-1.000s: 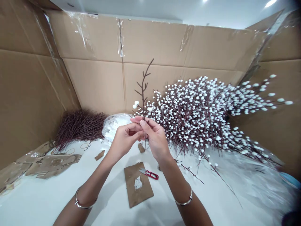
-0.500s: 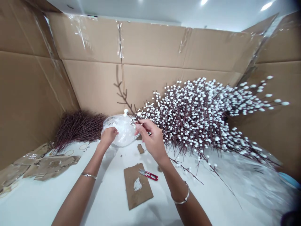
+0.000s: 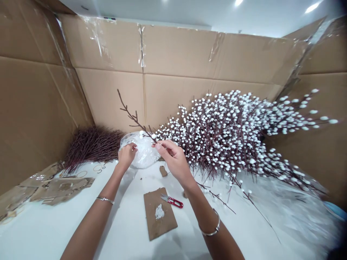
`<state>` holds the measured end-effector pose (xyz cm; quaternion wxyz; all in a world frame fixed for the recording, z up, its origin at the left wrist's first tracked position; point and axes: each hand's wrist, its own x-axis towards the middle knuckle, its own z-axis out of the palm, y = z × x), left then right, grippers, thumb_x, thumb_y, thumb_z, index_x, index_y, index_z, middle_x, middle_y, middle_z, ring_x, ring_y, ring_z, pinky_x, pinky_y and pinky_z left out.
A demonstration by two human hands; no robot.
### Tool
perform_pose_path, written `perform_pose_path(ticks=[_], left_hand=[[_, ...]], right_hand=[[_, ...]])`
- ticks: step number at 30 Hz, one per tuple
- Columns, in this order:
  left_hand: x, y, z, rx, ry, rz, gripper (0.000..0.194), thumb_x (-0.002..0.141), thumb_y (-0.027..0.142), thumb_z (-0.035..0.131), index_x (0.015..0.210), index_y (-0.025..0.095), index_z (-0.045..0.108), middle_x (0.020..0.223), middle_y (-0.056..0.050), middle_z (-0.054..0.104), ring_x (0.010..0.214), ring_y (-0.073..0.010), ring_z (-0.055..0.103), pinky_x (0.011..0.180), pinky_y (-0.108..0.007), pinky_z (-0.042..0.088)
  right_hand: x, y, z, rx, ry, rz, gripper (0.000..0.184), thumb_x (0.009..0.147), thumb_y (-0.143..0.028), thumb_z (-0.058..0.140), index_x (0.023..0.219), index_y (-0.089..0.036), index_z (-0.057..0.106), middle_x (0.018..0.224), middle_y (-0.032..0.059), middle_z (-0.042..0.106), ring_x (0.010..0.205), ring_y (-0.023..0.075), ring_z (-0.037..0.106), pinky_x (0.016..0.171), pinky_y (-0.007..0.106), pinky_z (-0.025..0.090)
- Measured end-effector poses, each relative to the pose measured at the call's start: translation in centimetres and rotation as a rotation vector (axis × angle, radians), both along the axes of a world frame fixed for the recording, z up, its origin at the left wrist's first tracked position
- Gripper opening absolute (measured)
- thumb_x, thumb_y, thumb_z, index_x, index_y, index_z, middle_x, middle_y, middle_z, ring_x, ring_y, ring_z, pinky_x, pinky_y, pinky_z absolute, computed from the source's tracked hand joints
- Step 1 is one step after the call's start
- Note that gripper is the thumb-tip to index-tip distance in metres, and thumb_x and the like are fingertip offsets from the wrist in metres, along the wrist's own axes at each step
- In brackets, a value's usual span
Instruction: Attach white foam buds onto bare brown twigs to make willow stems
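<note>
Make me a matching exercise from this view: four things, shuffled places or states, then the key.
Things:
1. red snips
2. left hand
3. right hand
4. white-beaded stems

Places or states:
A. at the clear bag
B. heaped on the right
C. across the edge of the cardboard piece
D. holding a branched twig

Pairs: 1-C, 2-A, 3-D, 4-B

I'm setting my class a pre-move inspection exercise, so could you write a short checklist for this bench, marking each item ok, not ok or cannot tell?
1. Twig secured: ok, pinched by the right hand.
2. Left hand near the clear bag: ok, at its left side.
3. Left fingertips holding something: cannot tell, too small.
4. Snips put down: ok, partly on the cardboard sheet.
5. Table free of scraps: not ok, brown scrap beyond the sheet.
</note>
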<state>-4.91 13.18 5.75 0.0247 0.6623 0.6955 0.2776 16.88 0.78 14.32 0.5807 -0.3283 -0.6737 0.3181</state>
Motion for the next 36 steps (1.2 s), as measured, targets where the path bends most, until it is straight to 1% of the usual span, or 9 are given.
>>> perform_pose_path(ticks=[3, 6, 10, 14, 17, 21, 26, 32, 36], left_hand=[[0.7, -1.0, 1.9, 0.103, -0.03, 0.026, 0.033, 0.09, 0.03, 0.053, 0.121, 0.021, 0.061, 0.106, -0.008, 0.074, 0.099, -0.026, 0.068, 0.08, -0.032, 0.047], [1.5, -1.7, 3.3, 0.224, -0.123, 0.011, 0.031, 0.089, 0.03, 0.056, 0.117, 0.018, 0.061, 0.1, -0.009, 0.073, 0.096, -0.0267, 0.068, 0.083, -0.035, 0.047], [2.8, -2.8, 5.0, 0.322, -0.646, -0.172, 0.025, 0.075, 0.028, 0.071, 0.096, 0.015, 0.065, 0.087, -0.008, 0.072, 0.084, -0.0229, 0.069, 0.08, -0.034, 0.051], [4.9, -5.6, 7.4, 0.226, -1.11, -0.438, 0.039, 0.063, 0.035, 0.083, 0.091, 0.014, 0.064, 0.086, -0.005, 0.071, 0.078, -0.017, 0.069, 0.073, -0.029, 0.055], [6.6, -8.0, 8.6, 0.144, -1.313, -0.552, 0.04, 0.061, 0.033, 0.087, 0.089, 0.014, 0.065, 0.08, -0.002, 0.071, 0.075, -0.0135, 0.069, 0.072, -0.025, 0.055], [7.9, -9.7, 9.1, 0.131, -1.392, -0.594, 0.037, 0.063, 0.031, 0.087, 0.086, 0.016, 0.064, 0.083, -0.001, 0.072, 0.075, -0.012, 0.07, 0.073, -0.024, 0.055], [8.4, -10.0, 8.8, 0.219, -1.42, -0.657, 0.029, 0.067, 0.025, 0.086, 0.085, 0.016, 0.064, 0.088, -0.002, 0.075, 0.075, -0.0115, 0.07, 0.073, -0.023, 0.056], [8.9, -10.2, 8.7, 0.332, -1.385, -0.675, 0.024, 0.069, 0.022, 0.085, 0.082, 0.016, 0.066, 0.089, -0.004, 0.076, 0.079, -0.0135, 0.072, 0.074, -0.024, 0.059], [9.2, -10.3, 8.6, 0.404, -1.351, -0.695, 0.022, 0.071, 0.02, 0.083, 0.082, 0.016, 0.065, 0.089, -0.004, 0.076, 0.078, -0.0146, 0.073, 0.074, -0.026, 0.061]], right_hand=[[-0.3, -0.2, 0.1, 0.056, -0.035, -0.059, 0.022, 0.091, -0.041, 0.059, 0.091, -0.024, 0.073, 0.09, 0.0017, 0.068, 0.07, 0.0139, 0.053, 0.061, 0.028, 0.042], [-0.5, -0.2, 0.0, 0.09, -0.044, -0.071, 0.023, 0.092, -0.042, 0.057, 0.09, -0.024, 0.071, 0.088, 0.002, 0.068, 0.075, 0.0151, 0.058, 0.062, 0.027, 0.044], [-0.6, -0.2, -0.3, 0.059, -0.036, -0.059, 0.025, 0.094, -0.043, 0.052, 0.089, -0.024, 0.067, 0.091, 0.0018, 0.07, 0.065, 0.0131, 0.061, 0.062, 0.028, 0.048], [-0.7, -0.2, -0.5, 0.068, 0.009, -0.052, 0.023, 0.097, -0.038, 0.048, 0.088, -0.023, 0.063, 0.095, 0.0028, 0.072, 0.067, 0.0139, 0.069, 0.067, 0.029, 0.051], [-0.7, -0.2, -0.6, 0.066, 0.033, -0.058, 0.018, 0.096, -0.036, 0.049, 0.089, -0.023, 0.059, 0.097, 0.0038, 0.073, 0.076, 0.0167, 0.073, 0.069, 0.029, 0.052], [-0.6, 0.0, -0.7, 0.061, 0.054, -0.075, 0.019, 0.096, -0.037, 0.05, 0.084, -0.023, 0.056, 0.087, 0.0025, 0.072, 0.076, 0.0175, 0.073, 0.07, 0.03, 0.053], [-0.4, 0.1, -0.7, 0.095, 0.05, -0.113, 0.019, 0.095, -0.035, 0.051, 0.081, -0.023, 0.055, 0.081, 0.0015, 0.07, 0.073, 0.0157, 0.068, 0.072, 0.03, 0.05], [-0.4, 0.2, -0.7, 0.144, 0.032, -0.217, 0.018, 0.09, -0.029, 0.053, 0.074, -0.021, 0.052, 0.066, -0.0042, 0.053, 0.058, 0.0099, 0.049, 0.057, 0.024, 0.039], [-0.4, 0.2, -0.6, 0.173, 0.029, -0.246, 0.018, 0.089, -0.026, 0.053, 0.072, -0.021, 0.051, 0.062, -0.006, 0.045, 0.055, 0.0084, 0.039, 0.056, 0.023, 0.037]])
